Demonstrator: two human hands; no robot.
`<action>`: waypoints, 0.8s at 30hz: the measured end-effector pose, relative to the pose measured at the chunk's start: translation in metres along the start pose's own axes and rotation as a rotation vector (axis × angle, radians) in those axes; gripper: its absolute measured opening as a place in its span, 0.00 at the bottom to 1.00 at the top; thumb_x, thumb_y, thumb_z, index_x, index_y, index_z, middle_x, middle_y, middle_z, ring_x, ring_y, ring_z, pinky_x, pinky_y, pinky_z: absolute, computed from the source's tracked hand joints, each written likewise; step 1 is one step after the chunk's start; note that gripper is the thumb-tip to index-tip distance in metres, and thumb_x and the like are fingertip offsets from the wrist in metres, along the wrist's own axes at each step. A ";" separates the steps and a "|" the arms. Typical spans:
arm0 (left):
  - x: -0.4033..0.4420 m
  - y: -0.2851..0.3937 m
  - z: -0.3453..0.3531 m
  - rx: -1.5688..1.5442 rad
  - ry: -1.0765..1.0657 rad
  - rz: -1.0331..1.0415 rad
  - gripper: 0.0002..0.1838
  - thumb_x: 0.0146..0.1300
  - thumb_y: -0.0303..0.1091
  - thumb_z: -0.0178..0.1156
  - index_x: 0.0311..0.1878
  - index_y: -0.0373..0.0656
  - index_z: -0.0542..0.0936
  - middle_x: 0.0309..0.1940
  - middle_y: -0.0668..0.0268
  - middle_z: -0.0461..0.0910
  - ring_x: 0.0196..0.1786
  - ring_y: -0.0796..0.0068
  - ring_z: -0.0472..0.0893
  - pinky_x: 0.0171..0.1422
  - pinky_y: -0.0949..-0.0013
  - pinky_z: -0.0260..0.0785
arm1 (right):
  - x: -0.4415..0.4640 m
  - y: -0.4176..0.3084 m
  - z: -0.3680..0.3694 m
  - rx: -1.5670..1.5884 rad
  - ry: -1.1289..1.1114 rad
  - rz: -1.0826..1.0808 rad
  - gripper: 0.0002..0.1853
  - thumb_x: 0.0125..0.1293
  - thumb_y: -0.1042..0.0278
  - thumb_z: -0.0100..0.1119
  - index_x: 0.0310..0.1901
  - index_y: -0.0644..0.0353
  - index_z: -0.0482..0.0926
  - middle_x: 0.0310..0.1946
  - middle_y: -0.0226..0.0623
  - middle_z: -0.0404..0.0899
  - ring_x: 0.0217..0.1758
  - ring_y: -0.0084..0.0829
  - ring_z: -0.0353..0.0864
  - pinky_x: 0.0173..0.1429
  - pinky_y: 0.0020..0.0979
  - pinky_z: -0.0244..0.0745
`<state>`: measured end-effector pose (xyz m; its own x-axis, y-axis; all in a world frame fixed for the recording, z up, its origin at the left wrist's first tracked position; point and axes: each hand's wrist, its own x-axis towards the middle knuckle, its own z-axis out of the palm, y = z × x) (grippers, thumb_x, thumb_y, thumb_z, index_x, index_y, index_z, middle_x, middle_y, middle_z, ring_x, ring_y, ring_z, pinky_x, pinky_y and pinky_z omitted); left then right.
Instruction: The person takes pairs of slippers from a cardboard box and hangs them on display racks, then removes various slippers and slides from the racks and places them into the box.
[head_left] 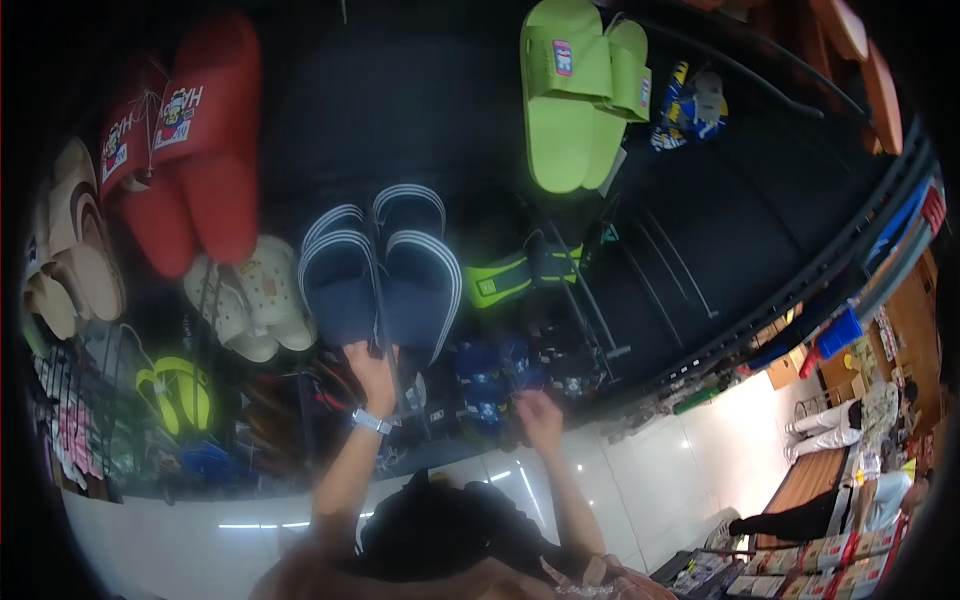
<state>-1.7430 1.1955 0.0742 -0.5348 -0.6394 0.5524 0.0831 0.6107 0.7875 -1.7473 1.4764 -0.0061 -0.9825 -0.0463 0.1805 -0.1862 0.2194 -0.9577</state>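
A pair of navy slides (340, 285) with white stripes hangs from a metal hook in the middle of the display. My left hand (370, 378), with a watch (371, 421) on its wrist, is closed at the lower end of these slides; its fingers are partly hidden there. To the right, my right hand (540, 418) has its fingers pinched together beside a small pair of blue sandals (483, 385) with cartoon patches. Whether it grips the sandals or the hook end cannot be made out. Green-and-black sandals (500, 282) hang just above.
Red slides (215, 150), cream clogs (265, 300) and yellow flip-flops (175, 395) hang on the left. Lime green slides (565, 100) are at the top. Bare metal hooks (655, 260) stick out at right. A shiny tiled floor (650, 490) lies below, with two people farther off.
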 end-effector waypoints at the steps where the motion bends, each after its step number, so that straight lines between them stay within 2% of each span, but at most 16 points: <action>1: 0.002 -0.006 0.002 -0.081 0.015 -0.043 0.18 0.53 0.28 0.60 0.47 0.29 0.74 0.54 0.46 0.68 0.59 0.49 0.66 0.63 0.60 0.55 | 0.017 -0.011 -0.002 -0.003 0.022 0.015 0.11 0.57 0.74 0.59 0.43 0.62 0.77 0.25 0.29 0.77 0.26 0.15 0.72 0.32 0.18 0.69; 2: 0.005 -0.008 0.004 -0.132 0.102 -0.020 0.17 0.54 0.27 0.59 0.47 0.29 0.74 0.53 0.47 0.70 0.58 0.50 0.68 0.62 0.61 0.57 | 0.037 -0.016 -0.002 -0.051 0.043 -0.092 0.13 0.56 0.74 0.60 0.45 0.62 0.76 0.25 0.28 0.77 0.25 0.14 0.71 0.31 0.17 0.68; 5: 0.008 0.011 -0.009 -0.080 0.156 -0.064 0.17 0.54 0.25 0.59 0.47 0.29 0.74 0.50 0.50 0.72 0.55 0.55 0.72 0.59 0.66 0.60 | 0.088 -0.033 -0.002 -0.001 0.025 -0.180 0.23 0.55 0.76 0.61 0.54 0.63 0.69 0.35 0.32 0.76 0.30 0.16 0.72 0.32 0.19 0.69; 7: 0.008 0.028 -0.017 -0.108 0.231 -0.053 0.17 0.53 0.23 0.58 0.47 0.29 0.74 0.46 0.53 0.75 0.49 0.63 0.75 0.55 0.70 0.63 | 0.114 -0.042 0.003 0.001 0.002 -0.146 0.29 0.54 0.76 0.63 0.59 0.63 0.64 0.39 0.33 0.74 0.30 0.18 0.72 0.32 0.20 0.70; 9: -0.002 0.031 -0.027 -0.025 0.271 -0.096 0.16 0.52 0.21 0.57 0.47 0.29 0.74 0.45 0.54 0.76 0.47 0.66 0.75 0.53 0.72 0.64 | 0.130 -0.054 0.007 0.035 -0.035 -0.123 0.34 0.54 0.75 0.64 0.62 0.63 0.60 0.43 0.33 0.72 0.28 0.18 0.71 0.32 0.19 0.69; 10: -0.005 0.034 -0.031 0.027 0.294 -0.129 0.16 0.51 0.20 0.56 0.46 0.29 0.74 0.44 0.56 0.76 0.45 0.68 0.76 0.51 0.73 0.64 | 0.135 -0.054 0.012 0.063 -0.002 -0.164 0.32 0.54 0.74 0.65 0.60 0.64 0.62 0.39 0.32 0.73 0.26 0.17 0.69 0.31 0.19 0.68; 12: -0.013 0.060 -0.038 0.010 0.328 -0.130 0.16 0.49 0.17 0.53 0.45 0.28 0.74 0.41 0.58 0.77 0.42 0.70 0.76 0.48 0.75 0.65 | 0.150 -0.046 0.015 0.070 -0.032 -0.124 0.37 0.50 0.77 0.65 0.62 0.66 0.58 0.39 0.34 0.74 0.30 0.20 0.71 0.35 0.21 0.69; 13: -0.020 0.070 -0.040 -0.060 0.353 -0.111 0.16 0.49 0.17 0.54 0.44 0.28 0.75 0.42 0.57 0.77 0.42 0.69 0.77 0.47 0.73 0.67 | 0.156 -0.041 0.020 0.109 0.048 -0.178 0.30 0.51 0.77 0.65 0.55 0.68 0.64 0.34 0.32 0.74 0.29 0.19 0.70 0.35 0.21 0.68; 14: -0.029 0.077 -0.042 -0.128 0.377 -0.096 0.16 0.49 0.17 0.55 0.44 0.28 0.75 0.43 0.57 0.77 0.42 0.67 0.78 0.45 0.72 0.68 | 0.165 -0.038 0.020 0.080 0.022 -0.170 0.21 0.51 0.77 0.65 0.46 0.67 0.68 0.29 0.30 0.73 0.28 0.19 0.70 0.35 0.21 0.68; 16: -0.052 0.086 -0.052 -0.029 0.370 -0.101 0.16 0.48 0.17 0.56 0.43 0.27 0.75 0.42 0.59 0.77 0.43 0.70 0.77 0.45 0.72 0.69 | 0.181 -0.021 0.023 0.173 0.042 -0.168 0.15 0.51 0.77 0.65 0.38 0.64 0.69 0.27 0.28 0.72 0.27 0.19 0.70 0.35 0.22 0.67; 17: -0.060 0.091 -0.054 0.031 0.377 -0.125 0.16 0.48 0.18 0.57 0.44 0.28 0.75 0.42 0.59 0.76 0.42 0.70 0.76 0.45 0.72 0.69 | 0.182 -0.038 0.019 0.165 0.039 -0.194 0.14 0.52 0.78 0.63 0.39 0.64 0.71 0.28 0.29 0.72 0.29 0.20 0.70 0.36 0.22 0.67; 18: -0.065 0.099 -0.057 0.088 0.382 -0.144 0.16 0.48 0.18 0.57 0.44 0.28 0.76 0.41 0.59 0.76 0.42 0.71 0.76 0.44 0.73 0.69 | 0.186 -0.045 0.025 0.301 0.108 -0.185 0.12 0.53 0.80 0.60 0.39 0.65 0.72 0.29 0.29 0.73 0.30 0.20 0.70 0.36 0.23 0.66; 19: -0.070 0.111 -0.057 0.028 0.427 -0.230 0.16 0.47 0.19 0.58 0.43 0.30 0.76 0.39 0.59 0.77 0.40 0.70 0.77 0.43 0.72 0.68 | 0.190 -0.043 0.027 0.251 0.120 -0.187 0.12 0.53 0.80 0.58 0.40 0.66 0.73 0.29 0.30 0.74 0.30 0.21 0.70 0.36 0.24 0.66; 20: -0.075 0.114 -0.062 0.048 0.435 -0.232 0.16 0.47 0.19 0.58 0.43 0.30 0.76 0.39 0.59 0.77 0.40 0.70 0.77 0.43 0.72 0.68 | 0.194 -0.040 0.024 0.198 0.136 -0.184 0.12 0.53 0.81 0.57 0.41 0.67 0.73 0.30 0.30 0.74 0.31 0.21 0.70 0.35 0.24 0.66; 21: -0.080 0.117 -0.066 0.095 0.416 -0.197 0.15 0.47 0.19 0.58 0.42 0.30 0.77 0.39 0.59 0.77 0.40 0.69 0.77 0.43 0.72 0.68 | 0.197 -0.037 0.025 0.223 0.152 -0.235 0.11 0.53 0.80 0.57 0.39 0.67 0.74 0.28 0.33 0.74 0.29 0.22 0.70 0.35 0.26 0.66; 24: -0.095 0.128 -0.079 0.213 0.410 -0.194 0.14 0.47 0.20 0.59 0.41 0.32 0.78 0.38 0.59 0.78 0.40 0.67 0.78 0.44 0.71 0.68 | 0.202 -0.020 0.018 -0.077 0.248 -0.485 0.06 0.51 0.79 0.54 0.33 0.68 0.76 0.22 0.38 0.73 0.24 0.25 0.68 0.32 0.28 0.67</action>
<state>-1.6151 1.2976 0.1435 -0.1455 -0.8556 0.4968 -0.1816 0.5167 0.8367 -1.9416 1.4449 0.0454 -0.7536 0.0689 0.6538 -0.6090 0.3014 -0.7337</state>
